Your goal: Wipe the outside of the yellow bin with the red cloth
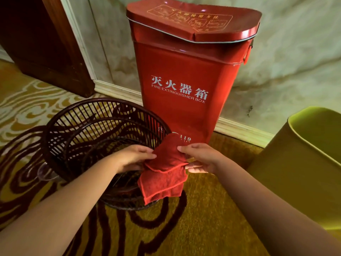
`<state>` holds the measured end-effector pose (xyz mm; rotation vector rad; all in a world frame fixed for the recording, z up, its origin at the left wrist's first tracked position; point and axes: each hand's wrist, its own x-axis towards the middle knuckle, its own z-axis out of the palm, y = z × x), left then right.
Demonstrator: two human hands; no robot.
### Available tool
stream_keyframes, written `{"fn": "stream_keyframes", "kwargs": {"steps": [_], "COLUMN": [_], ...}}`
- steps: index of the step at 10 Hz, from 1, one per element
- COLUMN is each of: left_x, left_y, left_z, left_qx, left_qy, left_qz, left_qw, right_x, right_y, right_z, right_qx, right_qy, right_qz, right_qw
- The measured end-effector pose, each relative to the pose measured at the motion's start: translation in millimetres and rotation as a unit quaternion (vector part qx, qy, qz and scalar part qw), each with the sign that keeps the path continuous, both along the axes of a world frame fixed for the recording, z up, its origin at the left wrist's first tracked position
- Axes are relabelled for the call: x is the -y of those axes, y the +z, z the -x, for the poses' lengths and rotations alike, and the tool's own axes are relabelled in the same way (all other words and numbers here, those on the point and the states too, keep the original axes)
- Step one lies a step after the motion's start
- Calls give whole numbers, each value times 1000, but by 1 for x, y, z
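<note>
A folded red cloth (164, 172) hangs between both hands in the middle of the view, above the carpet. My left hand (132, 158) pinches its upper left edge, and my right hand (200, 157) grips its upper right edge. The yellow bin (302, 163) stands on the floor at the far right, partly cut off by the frame edge, its open top facing up. Neither hand touches the bin, and the cloth is well to its left.
A dark wicker basket (88, 137) sits on the floor under my left hand. A tall red fire extinguisher box (184, 71) stands against the marbled wall behind the cloth. A dark wooden door frame (46, 43) is at the upper left. Patterned gold carpet covers the floor.
</note>
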<state>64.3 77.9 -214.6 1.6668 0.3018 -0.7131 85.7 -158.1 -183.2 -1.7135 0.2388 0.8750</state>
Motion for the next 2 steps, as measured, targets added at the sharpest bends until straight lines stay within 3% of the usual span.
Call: {"fn": "stream_keyframes", "kwargs": {"steps": [2], "left_x": [-17], "left_y": [31], "left_z": [0], "left_qx": [-30], "left_qy": [27], "left_qz": [-27], "left_qw": [999], "right_x": [16], "right_y": [28], "right_z": [-6], "right_qx": [-70], "right_qy": [7], "right_qz": [29], "right_qw": [997]}}
